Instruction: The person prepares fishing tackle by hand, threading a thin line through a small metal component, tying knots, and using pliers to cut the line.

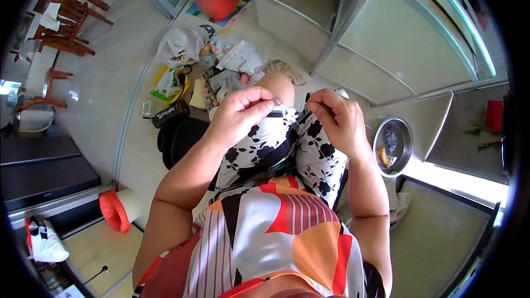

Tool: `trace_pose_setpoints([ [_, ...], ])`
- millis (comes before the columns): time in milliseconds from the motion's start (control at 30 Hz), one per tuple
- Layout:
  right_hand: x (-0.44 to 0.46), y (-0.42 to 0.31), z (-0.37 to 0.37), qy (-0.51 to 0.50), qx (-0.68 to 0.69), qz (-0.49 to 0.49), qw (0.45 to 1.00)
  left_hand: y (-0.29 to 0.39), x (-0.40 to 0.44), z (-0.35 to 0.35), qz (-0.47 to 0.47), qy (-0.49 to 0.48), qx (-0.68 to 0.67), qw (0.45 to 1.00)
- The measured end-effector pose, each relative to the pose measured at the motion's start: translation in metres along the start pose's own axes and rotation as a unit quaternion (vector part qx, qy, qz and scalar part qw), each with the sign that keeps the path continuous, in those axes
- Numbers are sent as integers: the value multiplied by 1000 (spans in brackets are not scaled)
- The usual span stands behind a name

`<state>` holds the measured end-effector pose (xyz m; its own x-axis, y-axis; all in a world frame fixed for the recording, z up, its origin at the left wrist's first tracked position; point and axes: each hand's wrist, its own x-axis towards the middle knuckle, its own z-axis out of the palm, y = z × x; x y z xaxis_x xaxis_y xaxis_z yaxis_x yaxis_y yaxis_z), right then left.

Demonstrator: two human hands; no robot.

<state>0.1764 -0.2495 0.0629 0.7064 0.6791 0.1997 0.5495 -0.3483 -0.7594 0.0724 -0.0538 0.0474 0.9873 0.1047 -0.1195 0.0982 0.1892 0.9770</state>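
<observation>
Fingers of the left hand [243, 111] pinch a small, thin item [277, 101], too fine to make out. A pale thread [292, 101] runs across from it, above the patterned trousers [259, 143], to the right hand [339, 116], whose fingers bunch together on it. A metal bowl [407, 146] sits beyond the right forearm.
</observation>
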Motion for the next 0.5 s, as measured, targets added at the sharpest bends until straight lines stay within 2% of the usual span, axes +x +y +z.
trace_pose_setpoints([
  [133,-1,14,4,-22,42,10,999,-6,2,0,29,17,80,996],
  [233,-7,5,8,-55,95,83,990,-12,1,-4,65,44,154,985],
  [367,-13,-1,26,-24,33,-75,996,-14,0,-4,84,66,173,979],
  [467,-14,-1,46,33,84,-69,994,-13,-1,-2,99,69,132,984],
  [500,-14,-2,50,22,123,-62,990,-13,0,-1,105,73,115,985],
])
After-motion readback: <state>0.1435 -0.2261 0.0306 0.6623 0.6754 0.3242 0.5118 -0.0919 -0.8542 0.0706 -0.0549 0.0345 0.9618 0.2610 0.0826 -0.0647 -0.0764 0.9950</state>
